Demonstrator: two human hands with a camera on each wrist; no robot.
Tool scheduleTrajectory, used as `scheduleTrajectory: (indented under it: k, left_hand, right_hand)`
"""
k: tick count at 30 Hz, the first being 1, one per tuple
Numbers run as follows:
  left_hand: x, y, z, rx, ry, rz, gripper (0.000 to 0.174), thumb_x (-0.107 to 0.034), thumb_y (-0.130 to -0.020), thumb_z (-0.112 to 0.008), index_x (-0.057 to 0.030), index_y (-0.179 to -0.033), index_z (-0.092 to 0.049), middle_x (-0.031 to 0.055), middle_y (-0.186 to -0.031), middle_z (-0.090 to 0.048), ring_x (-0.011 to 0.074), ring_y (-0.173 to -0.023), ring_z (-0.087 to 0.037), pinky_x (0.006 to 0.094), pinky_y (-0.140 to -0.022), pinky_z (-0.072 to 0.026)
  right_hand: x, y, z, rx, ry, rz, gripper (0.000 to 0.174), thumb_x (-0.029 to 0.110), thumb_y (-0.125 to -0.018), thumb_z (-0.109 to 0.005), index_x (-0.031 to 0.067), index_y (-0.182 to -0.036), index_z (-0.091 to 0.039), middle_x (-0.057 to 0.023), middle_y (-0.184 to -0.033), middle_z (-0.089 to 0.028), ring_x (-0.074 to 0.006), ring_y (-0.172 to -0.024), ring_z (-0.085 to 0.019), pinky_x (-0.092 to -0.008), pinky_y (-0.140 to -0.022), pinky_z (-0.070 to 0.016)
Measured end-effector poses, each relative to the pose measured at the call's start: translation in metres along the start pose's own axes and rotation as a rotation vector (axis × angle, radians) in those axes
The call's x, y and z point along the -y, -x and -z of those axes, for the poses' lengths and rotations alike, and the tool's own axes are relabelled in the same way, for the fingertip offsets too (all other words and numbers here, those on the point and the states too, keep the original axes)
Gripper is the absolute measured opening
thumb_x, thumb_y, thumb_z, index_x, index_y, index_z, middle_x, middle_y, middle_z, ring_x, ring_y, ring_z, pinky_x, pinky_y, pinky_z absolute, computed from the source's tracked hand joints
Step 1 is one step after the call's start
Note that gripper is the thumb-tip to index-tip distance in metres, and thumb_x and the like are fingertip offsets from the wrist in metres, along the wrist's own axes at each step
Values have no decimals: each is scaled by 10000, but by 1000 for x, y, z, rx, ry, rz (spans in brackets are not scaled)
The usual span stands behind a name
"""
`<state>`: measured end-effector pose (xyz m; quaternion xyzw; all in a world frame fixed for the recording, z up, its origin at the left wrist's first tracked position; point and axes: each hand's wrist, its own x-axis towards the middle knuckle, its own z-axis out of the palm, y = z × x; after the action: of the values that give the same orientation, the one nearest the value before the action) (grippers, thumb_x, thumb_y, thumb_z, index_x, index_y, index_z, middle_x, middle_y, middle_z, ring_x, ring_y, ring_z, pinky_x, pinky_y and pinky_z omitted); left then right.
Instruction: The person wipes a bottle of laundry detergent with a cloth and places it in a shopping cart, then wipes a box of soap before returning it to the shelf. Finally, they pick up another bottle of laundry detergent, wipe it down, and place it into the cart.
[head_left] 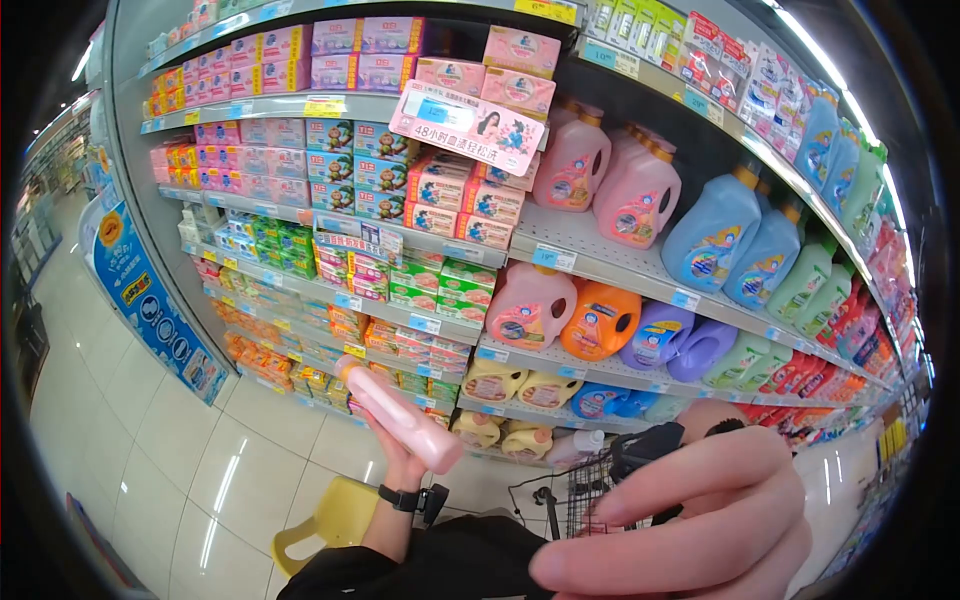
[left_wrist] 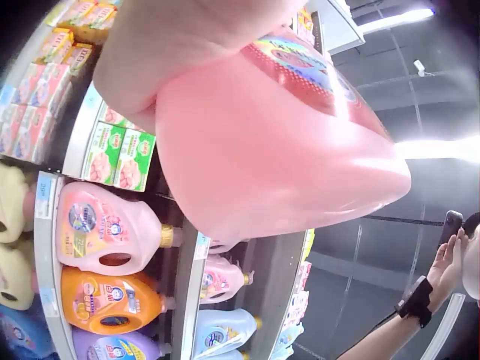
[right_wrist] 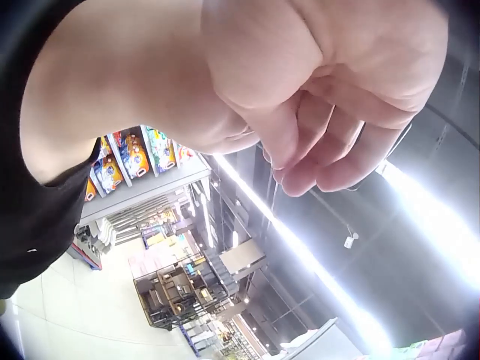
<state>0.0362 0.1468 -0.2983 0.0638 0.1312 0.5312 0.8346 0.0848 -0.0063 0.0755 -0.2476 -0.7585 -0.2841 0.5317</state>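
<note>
Gripping a pink bottle point(head_left: 405, 412) from its near side, the left hand point(head_left: 396, 458) carried it in the air; we could not make out how far the fingers reached round, as the bottle hid much of them. The right hand point(head_left: 680, 510) was well apart, to the right and much closer to our viewpoint, its fingers bent in a loose curve. In the left wrist view it was raised beside a dark object point(left_wrist: 450, 225), and we could not tell whether it had hold of that.

We judged the bottle's slant to matter most: its long axis ran from the cap point(head_left: 348, 366) at far left down to the base at near right, tilted rather than upright. The base lay on the right hand's side and the cap away from it. The left hand was plainly the nearer one, being in contact; from the right hand, the bottle lay left and farther off. Any handling, we reckoned, turned on that slant and the left hand's hold.

Farther out, we saw a yellow seat point(head_left: 350, 503) left of the left forearm and a wire cart point(head_left: 588, 487) to the right. On the far shelving, green boxes point(head_left: 465, 290) were left of a pink jug point(head_left: 530, 305) and an orange jug point(head_left: 598, 320).
</note>
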Motion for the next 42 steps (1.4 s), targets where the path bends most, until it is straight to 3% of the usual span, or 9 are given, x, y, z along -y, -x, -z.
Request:
scheduleTrajectory:
  k: [3, 9, 11, 15, 17, 22, 30, 39, 42]
  left_hand:
    - [-4, -4, -6, 38, 0, -47, 775, -779, -817, -372, -172, -1297, -416, 49, -1147, -569, 237, -1026, -578, 443, -833, -509]
    - [-8, 14, -1, 64, -61, 25, 822, -788, -798, -395, -163, -1331, -402, 68, -1190, -558, 253, -1069, -570, 456, -904, -485]
    - [-5, 12, -8, 70, -60, 27, 831, -788, -796, -398, -156, -1335, -406, 81, -1192, -561, 262, -1078, -570, 461, -924, -477]
    - [15, 13, 1, 57, -25, 139, 856, -787, -796, -399, -137, -1353, -394, 102, -1217, -561, 280, -1109, -562, 479, -950, -464]
    - [22, 12, 5, 108, -23, 203, 821, -746, -836, -395, -123, -1370, -382, 110, -1275, -543, 274, -1156, -542, 472, -984, -445]
    - [40, 7, -3, 99, -124, 156, 692, -628, -930, -356, -79, -1348, -402, 103, -1274, -550, 242, -1133, -561, 399, -979, -451]
    - [64, 9, -16, 93, -369, 163, 573, -506, -999, -319, -14, -1223, -508, 123, -1160, -598, 192, -1024, -600, 334, -906, -471]
    - [60, -8, 6, 169, -536, 127, 488, -372, -1012, -318, 22, -1132, -580, 103, -1031, -641, 155, -918, -599, 309, -872, -453]
    - [46, 14, -15, 139, -905, 97, 507, -383, -1008, -326, 35, -1079, -604, 90, -969, -654, 150, -882, -593, 304, -848, -449]
  right_hand:
    - [-11, 2, -19, -132, -131, 123, 97, 127, -748, -620, 100, -799, -697, 17, -829, -692, -127, -616, -571, -226, -487, -381]
    - [-31, 13, 59, 244, -109, 325, 91, 114, -764, -718, 125, -810, -640, 14, -794, -687, -35, -696, -599, -197, -601, -443]
    - [-38, 24, 53, -75, -222, 360, 45, 94, -763, -671, 117, -783, -637, 0, -726, -678, -56, -667, -586, -200, -604, -448]
    - [-43, 100, 55, 200, 39, -456, 476, 71, -649, -701, 17, -1113, -609, -96, -960, -647, -225, -853, -618, -325, -770, -477]
    - [-55, 159, 8, 430, -141, -861, 493, 177, -790, -689, -21, -1207, -515, -161, -1044, -612, -293, -922, -603, -364, -831, -471]
    - [-39, 249, -34, 526, -40, -911, 461, 217, -827, -687, -22, -1185, -523, -191, -1062, -596, -295, -942, -599, -380, -823, -470]
    - [-24, 274, -28, 320, -187, -1514, 318, 208, -898, -616, -37, -1098, -585, -101, -900, -664, -132, -799, -610, -283, -717, -488]
    - [0, 294, -33, 79, -170, -1612, 264, 229, -924, -586, -27, -929, -648, -2, -712, -608, -49, -612, -519, -222, -545, -417]
    - [-9, 301, -28, -49, -143, -1567, 262, 230, -926, -584, 1, -802, -618, 32, -631, -550, -26, -536, -447, -206, -477, -341]
